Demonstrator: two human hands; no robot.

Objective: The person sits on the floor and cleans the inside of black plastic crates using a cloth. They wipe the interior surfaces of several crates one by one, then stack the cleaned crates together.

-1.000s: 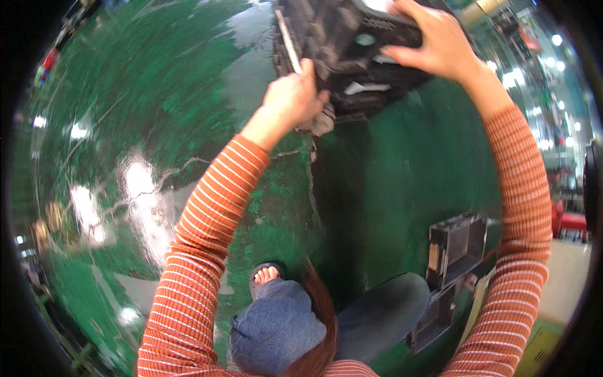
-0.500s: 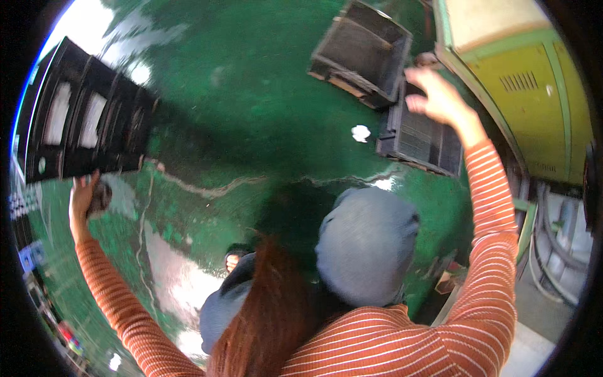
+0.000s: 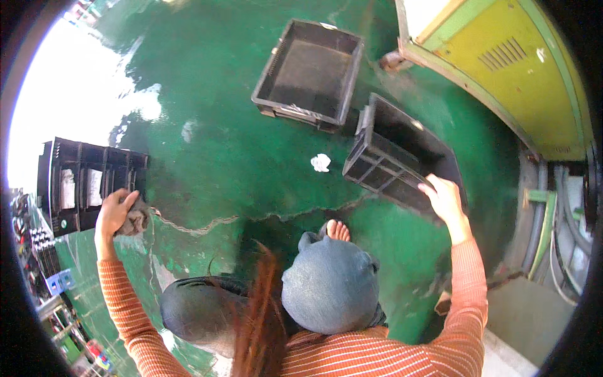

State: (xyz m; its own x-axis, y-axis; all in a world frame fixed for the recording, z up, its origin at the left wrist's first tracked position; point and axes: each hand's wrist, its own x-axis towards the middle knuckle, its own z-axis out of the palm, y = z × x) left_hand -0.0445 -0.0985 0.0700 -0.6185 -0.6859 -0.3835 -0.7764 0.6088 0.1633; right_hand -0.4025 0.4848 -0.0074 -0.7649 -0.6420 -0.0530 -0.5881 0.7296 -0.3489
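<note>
My right hand (image 3: pixel 445 200) is closed on the upper edge of a black plastic crate (image 3: pixel 391 164), which is tipped up on the floor. My left hand (image 3: pixel 115 215) is closed round a crumpled grey rag (image 3: pixel 135 221). That hand is next to a stack of black crates (image 3: pixel 114 164) on the left, with pale labels on their sides. Farther off, past the gripped crate, another black crate (image 3: pixel 314 70) stands open side up with nothing in it.
A crumpled white scrap (image 3: pixel 320 163) lies on the green floor (image 3: pixel 226 125). On the right stands a yellow-green metal cabinet (image 3: pixel 502 69), with grey pipes (image 3: pixel 535 220) beside it. My bent knee (image 3: pixel 330 286) is in the near middle.
My right hand has come down from above the crates and gripped one, tipping it up and away from its neighbour. My left hand and the rag have come off the stack's lower edge.
</note>
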